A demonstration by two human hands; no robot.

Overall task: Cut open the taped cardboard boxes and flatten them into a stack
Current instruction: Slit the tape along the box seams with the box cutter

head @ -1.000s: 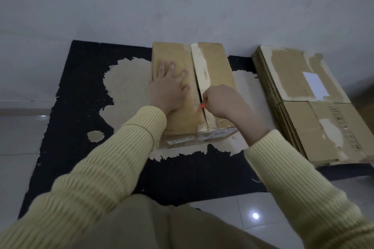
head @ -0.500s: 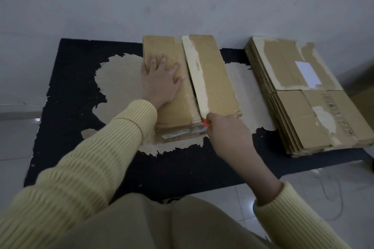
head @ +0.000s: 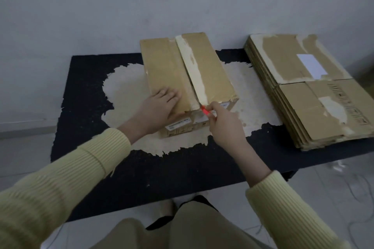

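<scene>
I note left hand (head: 162,105) flat, fingers straight, pressing the box (head: 212,70) top; right hand (head: 226,125) fingers pinch a red cutter (head: 205,111) at its near edge.

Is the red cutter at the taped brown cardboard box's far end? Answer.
No, the right hand holds the red cutter at the box's near end.

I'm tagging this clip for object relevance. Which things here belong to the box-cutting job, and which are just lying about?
In the job:
taped cardboard box, pressed flat by the left hand
red cutter, held by the right hand at the seam's near end
stack of flattened boxes

Lying about:
worn black work surface
thin cable on the floor
</scene>
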